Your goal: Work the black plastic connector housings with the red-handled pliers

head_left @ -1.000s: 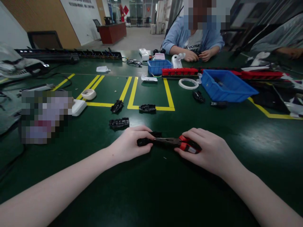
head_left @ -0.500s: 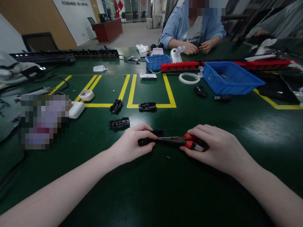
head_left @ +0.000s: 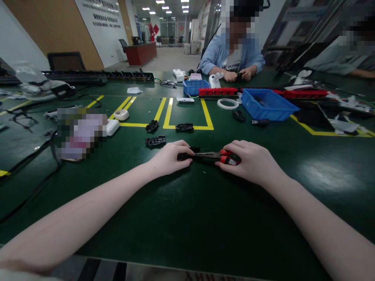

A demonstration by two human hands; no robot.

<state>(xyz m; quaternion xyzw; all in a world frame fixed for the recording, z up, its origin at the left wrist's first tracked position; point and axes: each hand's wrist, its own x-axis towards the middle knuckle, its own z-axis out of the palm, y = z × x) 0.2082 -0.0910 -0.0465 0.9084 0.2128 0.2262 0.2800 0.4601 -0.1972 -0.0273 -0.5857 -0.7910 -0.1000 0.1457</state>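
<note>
My left hand [head_left: 171, 157] is closed around a small black plastic part [head_left: 183, 156], pinched between thumb and fingers. In my right hand [head_left: 247, 160] are long-nose pliers [head_left: 216, 155] with red and black handles. The pliers' narrow jaws point left and meet the right end of the black part; what exactly they grip is too small to make out. Another dark piece [head_left: 195, 149] shows just behind the jaws. A thin light sliver [head_left: 204, 172] lies on the green table below the pliers. Beyond my left hand rests a ribbed black part [head_left: 155, 141].
More black parts lie ahead, one [head_left: 184, 127] on the yellow tape line. A blue bin [head_left: 268, 107] stands at the right, beside a white tape ring [head_left: 227, 103]. A phone-like object [head_left: 83, 136] and white case [head_left: 112, 127] are at left. Across the table sits a person [head_left: 231, 58].
The camera view has tilted up, bringing the table's near edge into sight. Both hands keep the same hold on the black part and the pliers, with little visible movement between them.
</note>
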